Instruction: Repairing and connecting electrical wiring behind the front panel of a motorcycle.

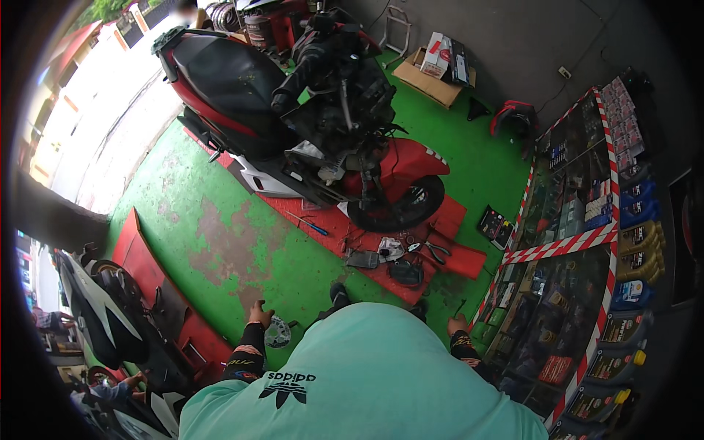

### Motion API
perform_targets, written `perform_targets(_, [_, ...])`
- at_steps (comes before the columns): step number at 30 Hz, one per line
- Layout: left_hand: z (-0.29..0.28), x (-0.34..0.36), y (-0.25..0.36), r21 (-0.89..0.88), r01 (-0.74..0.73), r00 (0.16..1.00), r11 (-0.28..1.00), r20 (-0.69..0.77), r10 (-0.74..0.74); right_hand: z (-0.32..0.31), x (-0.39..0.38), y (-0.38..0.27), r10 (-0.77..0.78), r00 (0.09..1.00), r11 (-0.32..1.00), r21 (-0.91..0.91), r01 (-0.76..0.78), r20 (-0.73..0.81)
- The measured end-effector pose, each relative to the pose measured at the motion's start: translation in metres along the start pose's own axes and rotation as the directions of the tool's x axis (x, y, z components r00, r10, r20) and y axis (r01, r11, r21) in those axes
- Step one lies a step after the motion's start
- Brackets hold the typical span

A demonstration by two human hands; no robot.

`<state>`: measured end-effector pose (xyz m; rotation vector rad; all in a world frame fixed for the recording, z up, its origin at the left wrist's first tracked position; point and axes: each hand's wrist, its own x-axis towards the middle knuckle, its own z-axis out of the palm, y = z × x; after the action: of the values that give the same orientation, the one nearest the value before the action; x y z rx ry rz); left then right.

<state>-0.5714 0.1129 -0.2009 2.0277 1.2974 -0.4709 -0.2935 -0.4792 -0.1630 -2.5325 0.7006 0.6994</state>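
Note:
My left hand (260,315) hangs over the green floor with its fingers apart and nothing visible in it. Just beside it is a round, patterned grey disc (278,332), partly covered by my arm. My right hand (458,324), near the glass display case (561,271), is closed around a thin dark tool (460,307) whose kind is too small to make out. Ahead stands a red and black scooter (227,84) with its front panels off and wiring exposed. Its front wheel (400,209) rests on a red platform (293,213).
Pliers (438,253), a white rag (391,248) and a blue-handled screwdriver (317,229) lie on the platform. An opened tool case (496,227) leans by the display case. Several oil bottles (612,364) line the right. Another scooter (95,308) stands left, beside a red ramp (158,282).

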Motion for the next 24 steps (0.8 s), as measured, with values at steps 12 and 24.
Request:
perform_targets(12, [0.089,-0.052,0.192,-0.067,-0.162,0.984,0.985,-0.081,0.156,-0.036,0.149,0.178,-0.074,0.993,0.996,-0.042,0.078,0.097])
perform_targets(24, [0.195,-0.191,0.269,-0.018,-0.117,0.993,0.993,0.003,0.117,-0.161,0.288,0.256,-0.345,0.771,0.453,-0.625,0.636,0.535])
